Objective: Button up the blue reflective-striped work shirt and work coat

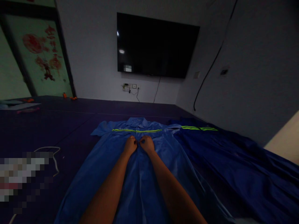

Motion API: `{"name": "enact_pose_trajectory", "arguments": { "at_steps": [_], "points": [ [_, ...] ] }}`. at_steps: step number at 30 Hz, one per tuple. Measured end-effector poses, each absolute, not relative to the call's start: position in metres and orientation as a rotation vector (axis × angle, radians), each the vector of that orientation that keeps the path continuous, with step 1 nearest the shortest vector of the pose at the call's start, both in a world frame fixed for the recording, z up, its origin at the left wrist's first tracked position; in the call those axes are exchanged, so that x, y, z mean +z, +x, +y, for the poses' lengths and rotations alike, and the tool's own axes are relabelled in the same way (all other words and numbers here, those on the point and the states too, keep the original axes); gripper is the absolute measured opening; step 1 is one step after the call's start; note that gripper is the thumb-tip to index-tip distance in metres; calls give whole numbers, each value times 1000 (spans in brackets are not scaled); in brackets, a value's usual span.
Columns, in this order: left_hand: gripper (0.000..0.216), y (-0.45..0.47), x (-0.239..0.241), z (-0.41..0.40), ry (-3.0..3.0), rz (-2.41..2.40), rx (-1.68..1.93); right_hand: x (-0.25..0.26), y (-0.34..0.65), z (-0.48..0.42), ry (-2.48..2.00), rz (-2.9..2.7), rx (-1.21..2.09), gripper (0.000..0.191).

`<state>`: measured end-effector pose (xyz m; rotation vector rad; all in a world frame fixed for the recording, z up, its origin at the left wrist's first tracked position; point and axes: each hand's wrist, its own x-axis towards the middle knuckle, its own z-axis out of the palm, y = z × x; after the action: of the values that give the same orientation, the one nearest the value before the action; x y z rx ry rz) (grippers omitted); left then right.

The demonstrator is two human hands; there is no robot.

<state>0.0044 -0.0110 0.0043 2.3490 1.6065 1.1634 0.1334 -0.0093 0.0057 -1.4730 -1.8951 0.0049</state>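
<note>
A light blue work shirt (109, 161) with a yellow-green reflective stripe across the chest lies spread flat on the dark purple surface (46, 124), collar pointing away from me. My left hand (130, 145) and my right hand (146, 144) rest side by side at the middle of the shirt front, just below the stripe. Both hands have curled fingers pinching the fabric along the front placket. What exactly sits between the fingertips is too small to see.
A darker blue garment (233, 168) with the same reflective stripe lies to the right, partly overlapping the shirt's edge. A white cord (54, 158) loops on the surface at left. A black television (156, 46) hangs on the far wall above a socket.
</note>
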Motion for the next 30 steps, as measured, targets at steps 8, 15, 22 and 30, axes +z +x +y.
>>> {"name": "enact_pose_trajectory", "arguments": {
  "at_steps": [8,15,22,30],
  "points": [
    [14,4,5,-12,2337,1630,1144,11,132,-15,-1515,-1977,-58,13],
    [15,3,4,-9,2331,1581,1175,10,131,-14,-1497,-2016,-43,19],
    [15,2,3,-9,2309,1530,1206,11,128,-12,-1507,-2055,-60,18],
    [18,2,3,-8,2313,1523,1180,12,128,-12,-1517,-2021,-66,19]
  ]
}}
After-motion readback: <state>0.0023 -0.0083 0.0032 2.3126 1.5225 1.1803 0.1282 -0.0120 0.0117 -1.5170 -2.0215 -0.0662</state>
